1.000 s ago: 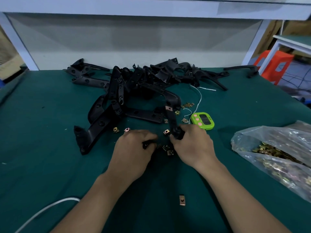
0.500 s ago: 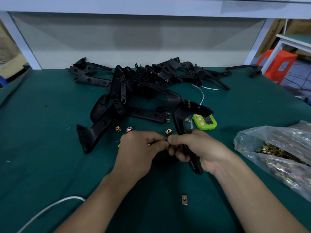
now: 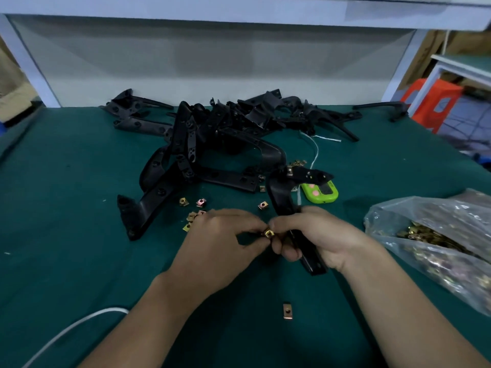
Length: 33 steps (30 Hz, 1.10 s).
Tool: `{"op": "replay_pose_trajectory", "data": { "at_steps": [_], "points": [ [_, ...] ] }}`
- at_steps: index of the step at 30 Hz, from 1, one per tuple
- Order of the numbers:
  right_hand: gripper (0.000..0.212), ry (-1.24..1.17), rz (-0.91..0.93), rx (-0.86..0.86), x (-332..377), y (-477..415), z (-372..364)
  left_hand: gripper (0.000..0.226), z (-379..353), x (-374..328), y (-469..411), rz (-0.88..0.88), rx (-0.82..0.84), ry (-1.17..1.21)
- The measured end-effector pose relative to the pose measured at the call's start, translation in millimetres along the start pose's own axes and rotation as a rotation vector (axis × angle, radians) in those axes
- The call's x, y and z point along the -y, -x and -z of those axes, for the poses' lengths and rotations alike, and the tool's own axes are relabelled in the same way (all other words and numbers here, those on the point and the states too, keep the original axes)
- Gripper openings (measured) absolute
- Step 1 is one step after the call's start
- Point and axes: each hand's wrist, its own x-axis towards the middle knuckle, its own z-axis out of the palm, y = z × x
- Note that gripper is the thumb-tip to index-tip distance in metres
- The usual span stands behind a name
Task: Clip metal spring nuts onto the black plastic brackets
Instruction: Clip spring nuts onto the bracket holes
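Note:
My right hand (image 3: 318, 235) grips a black plastic bracket (image 3: 281, 195) by its lower arm; the bracket's upper end rises toward the timer and carries one brass nut. My left hand (image 3: 220, 243) pinches a brass spring nut (image 3: 268, 232) between thumb and fingertips, right against the fingertips of my right hand. Several loose spring nuts (image 3: 191, 208) lie on the green mat by my left hand. One more nut (image 3: 286, 311) lies alone near the front. A pile of black brackets (image 3: 212, 134) fills the middle of the table.
A clear plastic bag of brass nuts (image 3: 438, 243) lies at the right. A green timer (image 3: 320, 193) sits behind the held bracket. A white cable (image 3: 66, 330) crosses the front left. An orange stool (image 3: 430, 102) stands beyond the table's right edge.
My right hand lifted the bracket off the mat and stood it more upright. My left hand picked up a nut and brought it between the two hands.

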Motion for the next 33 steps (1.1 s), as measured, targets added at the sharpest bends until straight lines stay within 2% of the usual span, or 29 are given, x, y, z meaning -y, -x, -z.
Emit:
{"op": "replay_pose_trajectory", "data": {
  "at_steps": [4, 8, 11, 14, 18, 21, 24, 30, 33],
  "points": [
    [0.028, 0.148, 0.101, -0.017, -3.4, 1.2, -3.7, 0.031, 1.5, -2.0, 0.4, 0.187, 0.070, 0.132],
    [0.030, 0.291, 0.231, -0.039, -2.9, 1.3, -3.7, 0.037, -0.7, -4.7, 1.1, 0.277, 0.036, 0.278],
    [0.028, 0.269, 0.268, -0.005, -2.5, 3.4, -2.3, 0.035, 1.7, -3.9, -0.7, 0.302, 0.070, 0.366],
    [0.023, 0.162, 0.222, 0.051, -3.8, 6.0, 0.4, 0.026, 6.8, -0.1, -3.1, 0.311, 0.126, 0.430],
    [0.023, 0.058, 0.143, 0.065, -6.6, 4.3, -1.4, 0.022, 10.7, -0.4, -3.7, 0.307, 0.109, 0.396],
    [0.021, 0.139, 0.195, 0.055, -6.0, 1.8, -1.6, 0.015, 11.0, 1.8, -4.0, 0.306, 0.033, 0.301],
    [0.019, 0.210, 0.238, 0.076, -5.3, 0.8, -1.8, 0.018, 9.5, 1.6, -3.0, 0.277, 0.001, 0.243],
    [0.028, 0.133, 0.184, 0.052, -5.0, 1.5, -1.2, 0.023, 9.0, -0.3, -1.2, 0.153, 0.013, 0.229],
    [0.026, 0.101, 0.143, 0.059, -3.8, 2.6, -1.2, 0.019, 7.3, -0.6, -0.5, 0.163, 0.022, 0.206]
  ]
}}
